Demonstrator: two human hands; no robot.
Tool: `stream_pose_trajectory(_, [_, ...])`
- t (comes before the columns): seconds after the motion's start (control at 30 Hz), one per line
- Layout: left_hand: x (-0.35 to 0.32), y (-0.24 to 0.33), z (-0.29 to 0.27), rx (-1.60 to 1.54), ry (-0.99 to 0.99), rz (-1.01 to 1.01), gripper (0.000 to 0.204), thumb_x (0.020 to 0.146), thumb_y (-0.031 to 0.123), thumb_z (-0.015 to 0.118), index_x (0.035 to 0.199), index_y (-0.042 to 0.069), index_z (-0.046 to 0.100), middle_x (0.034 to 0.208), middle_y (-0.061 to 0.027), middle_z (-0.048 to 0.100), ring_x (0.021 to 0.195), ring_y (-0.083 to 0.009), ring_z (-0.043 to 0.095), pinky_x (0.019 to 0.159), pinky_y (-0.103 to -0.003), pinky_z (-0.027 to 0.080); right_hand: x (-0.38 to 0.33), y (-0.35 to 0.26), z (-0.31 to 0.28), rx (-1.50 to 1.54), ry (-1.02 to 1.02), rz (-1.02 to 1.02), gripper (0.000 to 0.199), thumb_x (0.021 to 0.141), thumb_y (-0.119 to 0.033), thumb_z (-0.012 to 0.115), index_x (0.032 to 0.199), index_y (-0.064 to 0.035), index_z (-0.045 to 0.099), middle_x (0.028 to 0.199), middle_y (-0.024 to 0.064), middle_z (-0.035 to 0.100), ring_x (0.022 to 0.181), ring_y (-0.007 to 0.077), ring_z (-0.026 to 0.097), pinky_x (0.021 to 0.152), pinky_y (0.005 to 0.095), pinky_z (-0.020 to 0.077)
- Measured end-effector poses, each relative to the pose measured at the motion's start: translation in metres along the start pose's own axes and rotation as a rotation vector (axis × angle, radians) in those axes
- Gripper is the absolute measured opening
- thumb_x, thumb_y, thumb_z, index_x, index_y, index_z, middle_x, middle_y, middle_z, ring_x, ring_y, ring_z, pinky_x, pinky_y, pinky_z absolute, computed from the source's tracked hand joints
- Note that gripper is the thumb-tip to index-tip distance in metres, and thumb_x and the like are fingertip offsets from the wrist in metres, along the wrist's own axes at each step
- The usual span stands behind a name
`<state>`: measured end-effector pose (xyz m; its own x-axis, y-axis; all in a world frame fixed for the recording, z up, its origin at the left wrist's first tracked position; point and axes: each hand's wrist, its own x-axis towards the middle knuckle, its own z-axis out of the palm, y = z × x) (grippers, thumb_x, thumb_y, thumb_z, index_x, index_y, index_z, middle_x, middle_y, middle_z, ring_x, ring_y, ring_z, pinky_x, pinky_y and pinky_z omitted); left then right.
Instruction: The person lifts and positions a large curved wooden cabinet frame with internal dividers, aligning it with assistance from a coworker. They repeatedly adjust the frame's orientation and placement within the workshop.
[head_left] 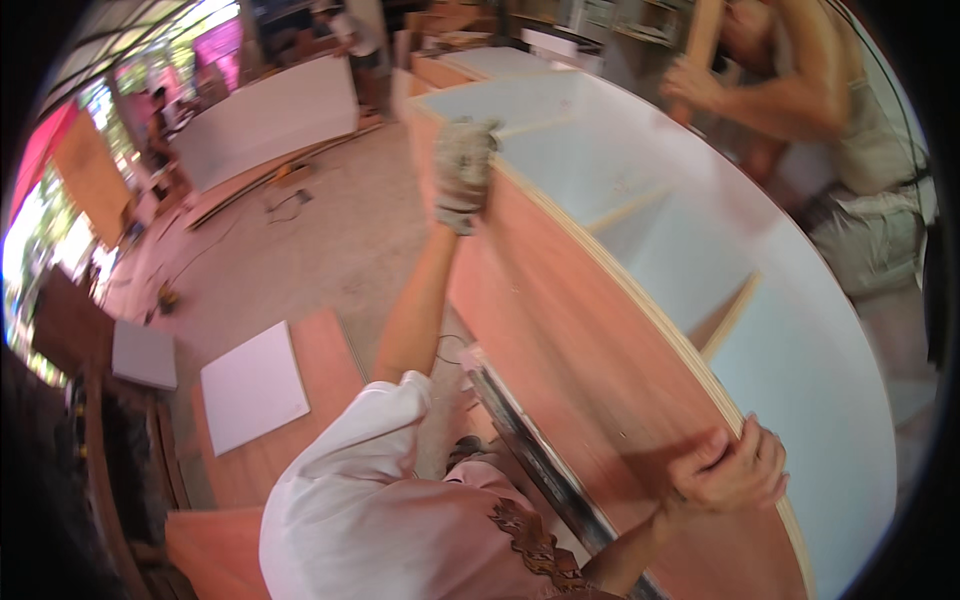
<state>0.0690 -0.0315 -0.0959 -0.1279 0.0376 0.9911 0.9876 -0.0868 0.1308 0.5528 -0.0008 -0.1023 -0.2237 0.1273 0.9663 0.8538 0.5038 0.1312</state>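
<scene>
Two hands spread along the big wooden box, which lies ahead and toward the right, probably to steady it: the bare right hand grasps its nearer part, fingers hooked over; the gloved left hand sits farther off, whether gripping I cannot tell. No writing is legible.

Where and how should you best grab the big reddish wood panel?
Probably along its pale upper edge, from above, hooking over it: the panel stands with that long, narrow edge exposed. The left hand and right hand are there, well apart.
</scene>
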Motion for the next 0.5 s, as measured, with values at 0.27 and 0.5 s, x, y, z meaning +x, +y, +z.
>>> stream_pose_trajectory(0.27, [0.006,-0.005,-0.002,0.192,-0.072,0.012,0.020,0.097,0.013,0.057,0.104,0.007,0.075,0.081,-0.0116,0.066,0.081,-0.0313,0.062,0.082,-0.044,0.049,0.004,0.000,0.006,0.009,0.039,-0.098,0.038,0.106,-0.035,0.050,0.115,-0.0031,0.069,0.101,0.0132,0.071,0.091,0.0364,0.068,0.071,0.0489,0.0440])
stream_pose_trajectory(0.5, [0.049,0.018,-0.006,0.315,-0.609,-0.329,0.037,0.092,0.038,0.060,0.080,0.008,0.078,0.069,-0.0128,0.070,0.071,-0.0354,0.067,0.069,-0.051,0.051,0.011,-0.024,-0.006,-0.093,0.069,0.002,0.045,0.108,-0.045,0.049,0.105,-0.0090,0.076,0.108,0.0122,0.072,0.101,0.0320,0.068,0.099,0.0496,0.0457])
